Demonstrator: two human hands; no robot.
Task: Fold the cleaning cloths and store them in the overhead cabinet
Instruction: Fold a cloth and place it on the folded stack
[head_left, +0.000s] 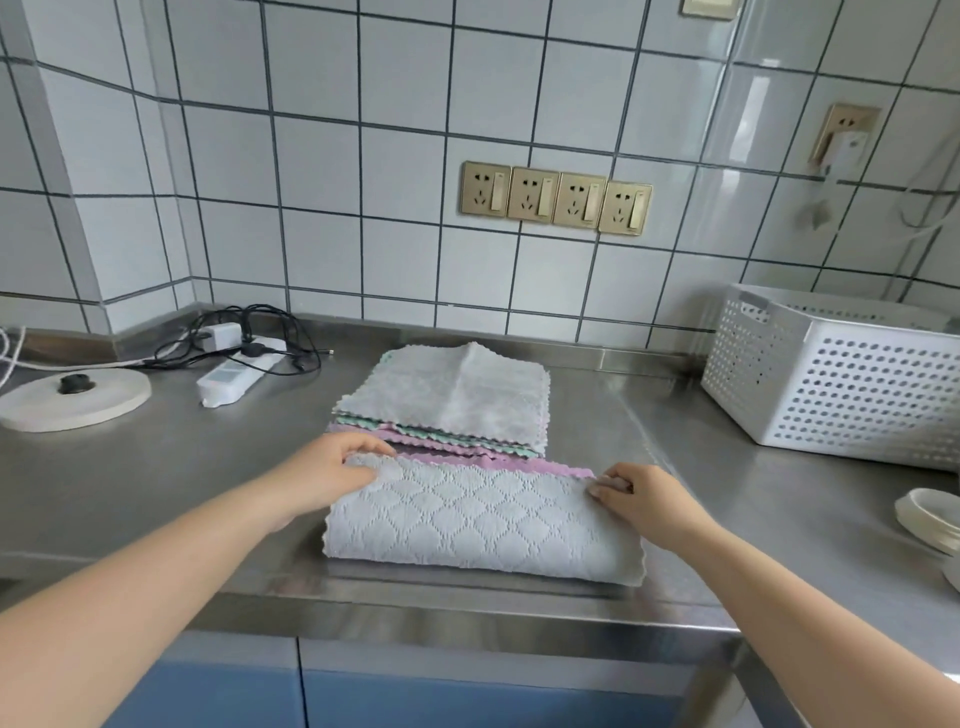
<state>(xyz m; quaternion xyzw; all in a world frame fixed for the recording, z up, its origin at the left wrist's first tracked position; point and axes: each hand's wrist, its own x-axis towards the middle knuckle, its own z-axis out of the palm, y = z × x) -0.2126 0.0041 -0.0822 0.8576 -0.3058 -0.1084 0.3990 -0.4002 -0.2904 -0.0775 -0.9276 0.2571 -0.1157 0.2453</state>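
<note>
Folding a grey cloth at the counter edge.
My left hand (332, 470) pinches the grey cloth (478, 519) at its far left corner; my right hand (641, 493) pinches the far right; the cloth stack (452, 400) lies just beyond.

White square wall tiles (322, 182) with dark grout back a steel counter (156, 467); four brass sockets (556, 198) sit centre frame, blue cabinet fronts (415, 696) below.

Home kitchen, tiled wall (322, 218), steel counter (197, 467), wall sockets (556, 197)

Head view, close, down onto counter (727, 519)
</note>
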